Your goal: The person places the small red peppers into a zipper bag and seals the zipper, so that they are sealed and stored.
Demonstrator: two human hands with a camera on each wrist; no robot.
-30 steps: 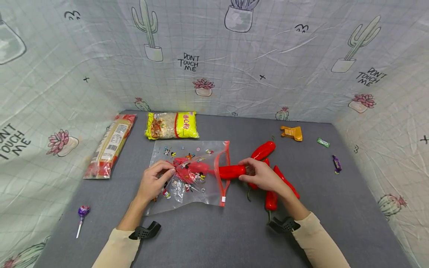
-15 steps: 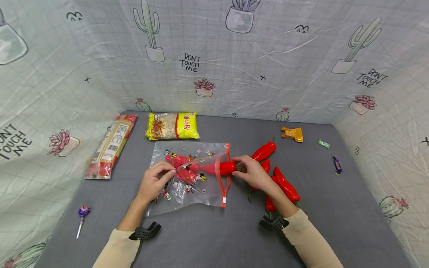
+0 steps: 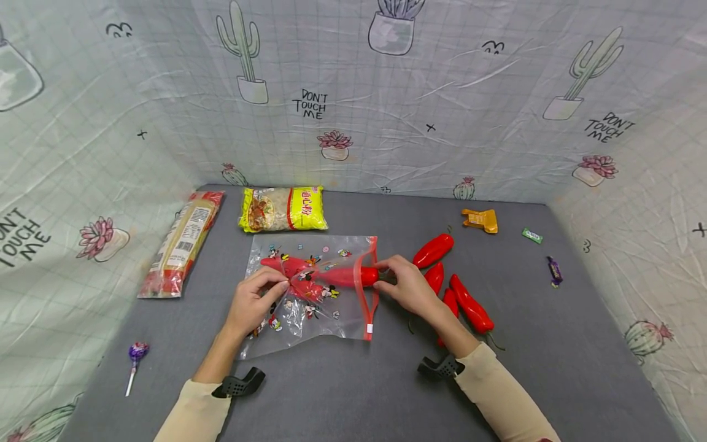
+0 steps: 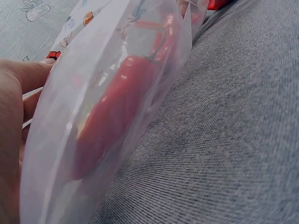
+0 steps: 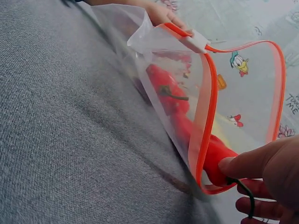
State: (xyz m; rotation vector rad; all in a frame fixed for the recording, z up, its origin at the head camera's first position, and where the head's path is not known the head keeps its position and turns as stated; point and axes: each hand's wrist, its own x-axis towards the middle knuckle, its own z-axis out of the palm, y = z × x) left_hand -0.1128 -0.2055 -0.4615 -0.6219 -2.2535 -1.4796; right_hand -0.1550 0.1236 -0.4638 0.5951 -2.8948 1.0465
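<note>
A clear zip bag (image 3: pixel 309 316) with cartoon prints and a red-edged mouth lies flat, its mouth facing right. My left hand (image 3: pixel 254 301) pinches its upper sheet near the closed end. Between thumb and fingers, my right hand (image 3: pixel 407 287) holds a red chili pepper (image 5: pixel 217 156) by its stem end. Most of that pepper is inside the bag, tip first; its green stem (image 5: pixel 250 198) sticks out of the mouth. Other red peppers (image 4: pixel 114 112) lie inside, partly hidden by the left hand and the film. The white slider (image 5: pixel 196 41) sits at one end of the spread mouth.
Several loose red peppers (image 3: pixel 471 306) lie right of the bag, some partly under the right forearm. Behind are a yellow pasta packet (image 3: pixel 306 209) and a noodle packet (image 3: pixel 185 239). A lollipop (image 3: pixel 136 356) lies left; wrapped candies (image 3: pixel 480 220) lie far right.
My right hand has moved left, sliding the pepper from mostly outside the mouth to mostly inside. A pepper inside has shifted left. The left hand keeps its pinch in place.
</note>
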